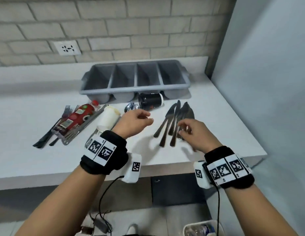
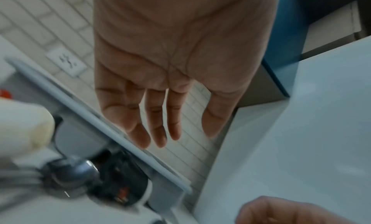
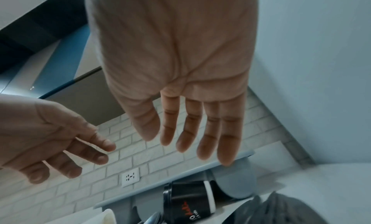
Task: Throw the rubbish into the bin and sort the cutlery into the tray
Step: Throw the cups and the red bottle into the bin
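A grey four-compartment cutlery tray (image 1: 175,87) stands at the back of the white counter; its compartments look bare. In front of it lie a black paper cup (image 1: 151,100) on its side, a spoon bowl (image 1: 130,107), a white cup (image 1: 109,117), a red-labelled plastic bottle (image 1: 75,119) over several forks (image 1: 67,110), and several knives (image 1: 175,120) fanned out at the right. My left hand (image 1: 139,119) hovers above the counter between the white cup and the knives, fingers relaxed and holding nothing. My right hand (image 1: 189,130) hovers over the knife handles, fingers spread, also holding nothing.
A bin (image 1: 199,229) with a white rim stands on the floor below the counter's front right. A grey wall (image 1: 267,65) closes the counter's right side. A brick wall with a socket (image 1: 67,48) runs behind. Cables (image 1: 104,193) hang from my wrists.
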